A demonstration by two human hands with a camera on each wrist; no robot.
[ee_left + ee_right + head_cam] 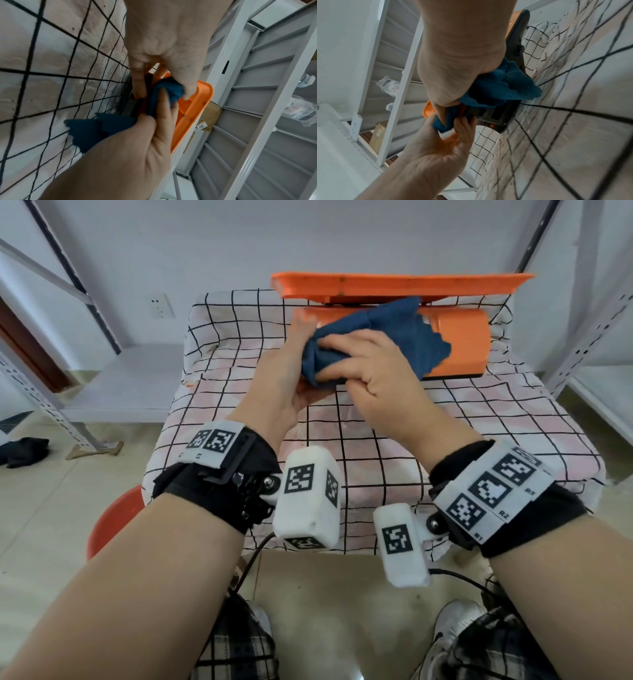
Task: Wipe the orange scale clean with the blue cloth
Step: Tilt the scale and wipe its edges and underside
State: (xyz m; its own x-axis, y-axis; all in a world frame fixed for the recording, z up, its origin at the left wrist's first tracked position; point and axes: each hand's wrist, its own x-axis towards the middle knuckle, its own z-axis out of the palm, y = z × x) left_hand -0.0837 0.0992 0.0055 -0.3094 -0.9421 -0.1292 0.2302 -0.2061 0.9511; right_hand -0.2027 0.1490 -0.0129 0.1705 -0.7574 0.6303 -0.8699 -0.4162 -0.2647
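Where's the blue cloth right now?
In the head view, the blue cloth is bunched in the right hand, draped against the orange scale at the table's far edge.

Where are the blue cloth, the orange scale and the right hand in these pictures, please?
blue cloth (394,333): head view, on the spread part draped over the scale.
orange scale (462,344): head view, on the bare right end of its body.
right hand (373,374): head view, on the back of the hand.
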